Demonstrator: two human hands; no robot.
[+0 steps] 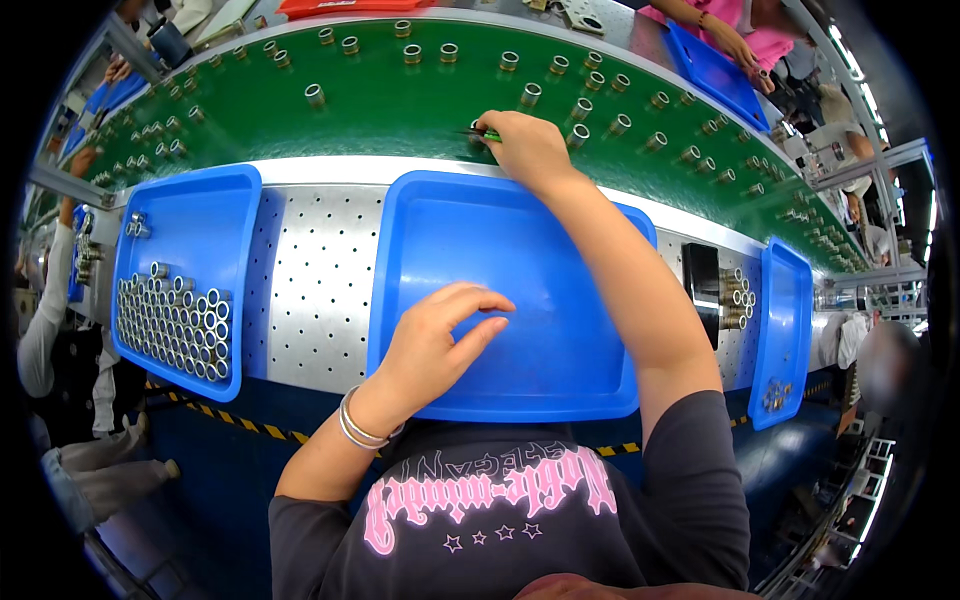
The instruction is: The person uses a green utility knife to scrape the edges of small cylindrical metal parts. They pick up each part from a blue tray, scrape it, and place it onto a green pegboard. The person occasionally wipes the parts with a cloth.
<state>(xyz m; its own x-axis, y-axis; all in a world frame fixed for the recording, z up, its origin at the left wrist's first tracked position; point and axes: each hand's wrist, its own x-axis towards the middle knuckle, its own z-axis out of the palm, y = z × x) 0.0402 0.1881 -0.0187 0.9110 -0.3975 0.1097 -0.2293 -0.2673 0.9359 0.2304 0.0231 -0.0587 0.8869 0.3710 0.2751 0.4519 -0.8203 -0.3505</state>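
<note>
My right hand point(528, 148) reaches over the green belt point(390, 120), its fingers closed on a thin tool with a green part point(491, 136) and a dark, narrow tip. A short metal ring stands at the fingertips, partly covered by them; whether they grip it too, I cannot make out. Above the blue tray point(480, 400) in front of me hovers my left hand point(440, 335). Its fingers are curved, the thumb is apart from them, and nothing is between them. Two bangles circle the left wrist. The tray's visible inside holds no parts.
Many metal rings point(532, 93) stand scattered along the belt. At left, another blue tray point(250, 260) holds rows of rings point(175, 330). To the right are a black box point(702, 295), stacked rings point(741, 300) and a narrow-looking blue tray point(785, 330). Co-workers' hands point(735, 45) show across the belt.
</note>
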